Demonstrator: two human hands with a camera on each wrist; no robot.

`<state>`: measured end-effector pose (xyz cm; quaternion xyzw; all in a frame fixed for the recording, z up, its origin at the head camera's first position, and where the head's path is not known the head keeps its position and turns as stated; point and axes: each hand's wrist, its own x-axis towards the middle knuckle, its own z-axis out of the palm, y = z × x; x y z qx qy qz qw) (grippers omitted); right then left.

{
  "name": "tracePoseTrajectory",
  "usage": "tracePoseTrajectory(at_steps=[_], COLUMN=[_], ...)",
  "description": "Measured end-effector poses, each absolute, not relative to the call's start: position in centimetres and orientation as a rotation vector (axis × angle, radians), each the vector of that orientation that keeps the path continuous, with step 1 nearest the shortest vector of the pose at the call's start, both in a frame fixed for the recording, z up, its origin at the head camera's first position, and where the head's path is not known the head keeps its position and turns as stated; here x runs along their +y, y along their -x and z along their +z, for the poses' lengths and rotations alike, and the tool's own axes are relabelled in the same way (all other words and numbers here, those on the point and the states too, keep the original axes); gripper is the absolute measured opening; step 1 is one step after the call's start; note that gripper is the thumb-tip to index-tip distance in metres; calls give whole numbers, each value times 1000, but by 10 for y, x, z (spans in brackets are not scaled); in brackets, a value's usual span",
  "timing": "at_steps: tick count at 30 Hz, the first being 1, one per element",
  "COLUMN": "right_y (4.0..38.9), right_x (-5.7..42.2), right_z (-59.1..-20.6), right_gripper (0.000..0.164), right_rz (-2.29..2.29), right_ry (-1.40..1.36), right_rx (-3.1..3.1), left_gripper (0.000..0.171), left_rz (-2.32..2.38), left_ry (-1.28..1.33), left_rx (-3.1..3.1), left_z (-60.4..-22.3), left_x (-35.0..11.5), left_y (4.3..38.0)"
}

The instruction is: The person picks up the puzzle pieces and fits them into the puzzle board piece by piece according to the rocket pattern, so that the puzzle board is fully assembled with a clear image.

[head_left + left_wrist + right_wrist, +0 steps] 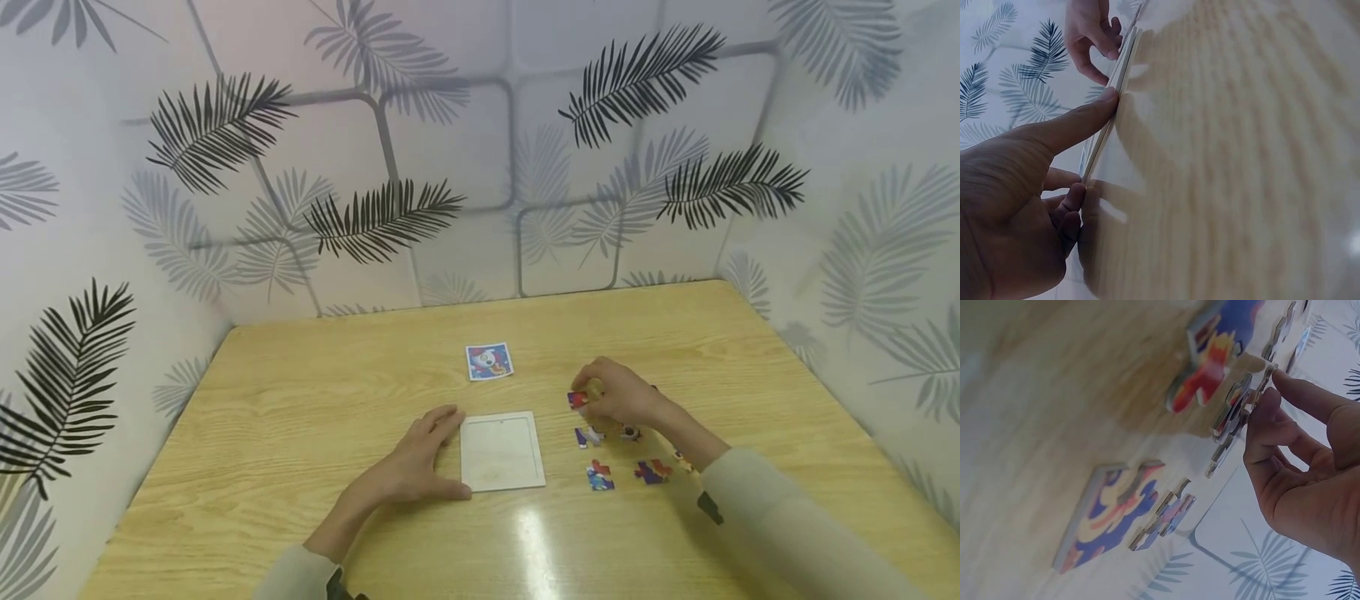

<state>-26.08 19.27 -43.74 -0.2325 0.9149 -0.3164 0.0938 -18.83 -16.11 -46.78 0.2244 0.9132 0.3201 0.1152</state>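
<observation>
Right of centre, a red-and-blue puzzle piece [577,400] is pinched between the thumb and fingertips of the right hand [618,393]; whether it is lifted cannot be told. In the lower middle, a white tray [498,454] is touched at its left corners by the left hand [416,462], thumb and fingers spread apart. Loose pieces [600,477] are scattered at lower right, some half hidden by the right hand and its pale sleeve [787,508]. Above the tray, a card [489,361] is seen, printed with a white figure on blue.
</observation>
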Motion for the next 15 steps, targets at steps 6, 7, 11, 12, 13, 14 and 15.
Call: tracePoseTrajectory(at_steps=[6,7,11,12,13,14,15], right_y=[263,263,263,262,262,263,263], right_x=[188,188,186,186,186,186,186], right_z=[-439,-439,-439,-439,-439,-440,-440], right_gripper=[28,28,27,27,26,26,26], right_rz=[-887,-883,-881,-882,-884,-884,-886], right_ry=[729,726,719,717,717,720,721], right_rx=[2795,2800,2800,2797,2792,2788,2784], left_gripper=[107,106,106,106,106,106,106], left_rz=[935,934,929,928,930,930,933], left_ry=[-653,-655,-657,-656,-655,-654,-653], left_rx=[2680,2682,2685,2685,2684,2684,2683], left_z=[-468,-468,-468,-468,-467,-468,-468], left_x=[-162,-161,-161,-161,-161,-161,-161], left_y=[190,190,190,189,189,189,189])
